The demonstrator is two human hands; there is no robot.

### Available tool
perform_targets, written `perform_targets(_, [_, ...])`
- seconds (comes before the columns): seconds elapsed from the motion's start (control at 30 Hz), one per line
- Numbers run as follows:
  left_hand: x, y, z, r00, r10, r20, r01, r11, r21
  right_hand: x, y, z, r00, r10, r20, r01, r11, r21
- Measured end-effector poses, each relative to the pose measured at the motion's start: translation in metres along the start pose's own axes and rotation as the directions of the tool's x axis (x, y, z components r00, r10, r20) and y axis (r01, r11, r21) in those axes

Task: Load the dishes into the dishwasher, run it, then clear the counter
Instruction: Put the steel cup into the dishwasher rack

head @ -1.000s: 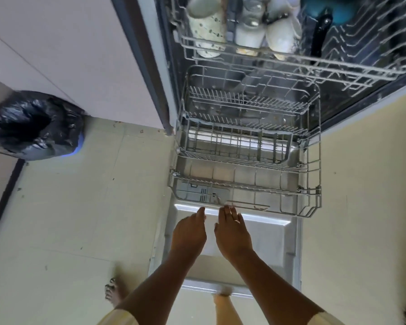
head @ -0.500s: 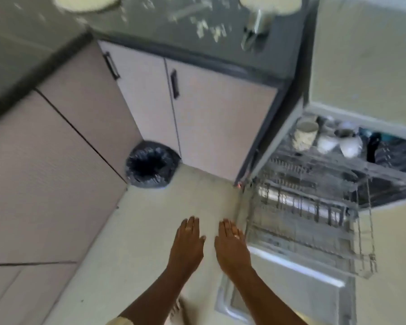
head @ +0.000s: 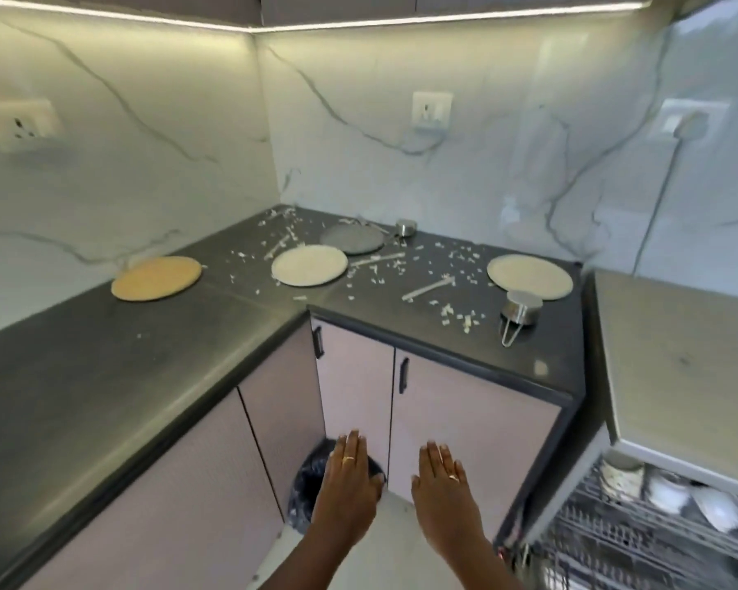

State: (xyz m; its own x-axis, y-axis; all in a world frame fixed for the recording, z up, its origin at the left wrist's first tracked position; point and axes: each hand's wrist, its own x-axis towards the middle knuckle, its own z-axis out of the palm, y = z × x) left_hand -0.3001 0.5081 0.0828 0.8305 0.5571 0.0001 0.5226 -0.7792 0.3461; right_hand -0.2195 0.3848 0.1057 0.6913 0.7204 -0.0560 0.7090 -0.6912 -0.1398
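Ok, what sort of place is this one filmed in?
A home kitchen, most likely: an L-shaped dark countertop with used plates and food scraps, marble-look backsplash with wall sockets, and an open dishwasher holding cups.

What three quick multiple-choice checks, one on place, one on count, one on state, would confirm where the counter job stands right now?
1. Where does the yellow plate lie?
A. on the left run of the counter
B. in the dishwasher rack
C. on the floor

2. How many round plates are on the counter?
A. two
B. four
C. six

3. What are the left hand and right hand doing?
A. each holds a plate
B. both are empty, fingers spread
C. one grips a cup

Answers: 1 A, the yellow plate sits apart from the others on the left stretch of dark counter. 2 B, yellow, white, grey and another white one near the right end. 3 B, both palms face down in front of the cabinet doors with nothing in them.
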Motion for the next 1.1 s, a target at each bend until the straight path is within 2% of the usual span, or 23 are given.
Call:
perform_targets(0.27, [0.139,0.006,-0.042,0.997,-0.063,-0.054,0.06,0.997,-0.054,0.146,0.006,-0.044,0.989,-0.08,-0.127,0.08,0.997,-0.002])
perform_targets(0.53, [0.255,0.021,-0.047,0.996,0.012,-0.083,-0.012,1.0,-0.004,0.259,0.04,-0.075,0.976,-0.145,-0.16,0.141,0.989,-0.038])
perform_targets(0.7, [0.3,0.016,-0.045,0.999,0.031,-0.044,-0.028,0.997,0.068,0.302,0.052,-0.069,0.989,-0.124,-0.078,0.121,0.992,-0.045])
perform_targets(0.83, [0.334,0.004,-0.047,0.999,0.036,-0.027,-0.033,0.991,0.128,0.329,0.056,-0.072,0.971,-0.081,-0.225,0.078,0.997,-0.024])
perform_targets(0.9, [0.352,-0.001,-0.046,0.999,0.048,-0.01,-0.046,0.987,0.156,0.343,0.064,-0.064,0.982,-0.082,-0.172,0.075,0.996,-0.046])
perform_targets(0.97, [0.373,-0.006,-0.042,0.998,0.065,0.012,-0.066,0.984,0.166,0.358,0.077,-0.06,0.993,0.01,-0.116,-0.016,0.999,-0.047])
perform_targets(1.1, [0.416,-0.004,-0.03,0.99,0.141,0.03,-0.144,0.97,0.195,0.373,0.114,-0.064,0.942,0.271,-0.198,-0.274,0.962,0.013])
